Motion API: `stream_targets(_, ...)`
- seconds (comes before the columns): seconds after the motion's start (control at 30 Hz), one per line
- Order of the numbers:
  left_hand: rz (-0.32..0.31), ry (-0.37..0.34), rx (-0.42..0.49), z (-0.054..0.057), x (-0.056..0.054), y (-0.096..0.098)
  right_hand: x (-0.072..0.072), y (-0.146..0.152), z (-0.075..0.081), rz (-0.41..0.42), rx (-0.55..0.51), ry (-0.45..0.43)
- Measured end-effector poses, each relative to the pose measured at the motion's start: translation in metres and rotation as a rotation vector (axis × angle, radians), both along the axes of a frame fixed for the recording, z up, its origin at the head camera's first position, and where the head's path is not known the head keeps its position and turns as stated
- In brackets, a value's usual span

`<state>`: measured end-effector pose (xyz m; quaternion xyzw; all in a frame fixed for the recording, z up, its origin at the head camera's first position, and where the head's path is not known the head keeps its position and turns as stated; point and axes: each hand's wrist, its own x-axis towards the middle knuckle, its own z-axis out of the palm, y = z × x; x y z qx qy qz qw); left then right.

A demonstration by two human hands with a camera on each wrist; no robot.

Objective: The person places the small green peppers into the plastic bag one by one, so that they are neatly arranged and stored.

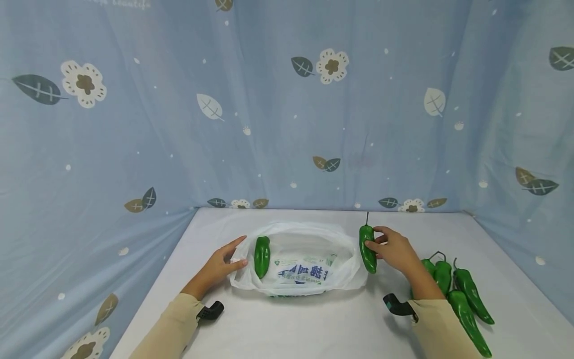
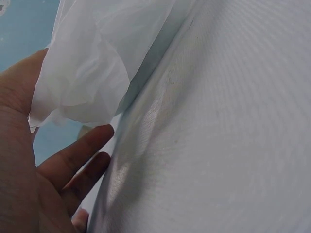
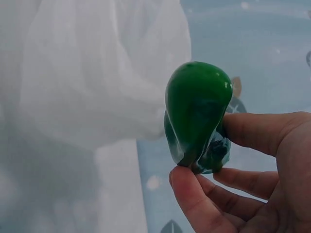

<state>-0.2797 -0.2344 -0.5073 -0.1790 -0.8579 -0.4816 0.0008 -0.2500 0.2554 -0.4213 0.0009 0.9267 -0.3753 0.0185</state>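
Note:
A white plastic bag with blue and green print lies with its mouth wide on the table. Inside it, toward the left, is one green pepper. My left hand is at the bag's left rim with thumb and fingers spread. In the left wrist view, thin bag film covers the thumb's end, and the fingers extend below it, apart from each other. My right hand pinches another green pepper between thumb and fingers, stem up, beside the bag's right rim. The right wrist view shows this pepper's rounded end.
Several green peppers lie in a group on the right of the white table, beside my right forearm. A blue patterned curtain hangs behind the table and along its sides. A black wrist device sits on each arm.

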Motion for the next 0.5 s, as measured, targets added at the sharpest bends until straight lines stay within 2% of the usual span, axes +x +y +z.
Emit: stream_targets(0.5, -0.001, -0.019, 0.007, 0.001, 0.001, 0.001, -0.003, -0.036, 0.005, 0.049, -0.054, 0.033)
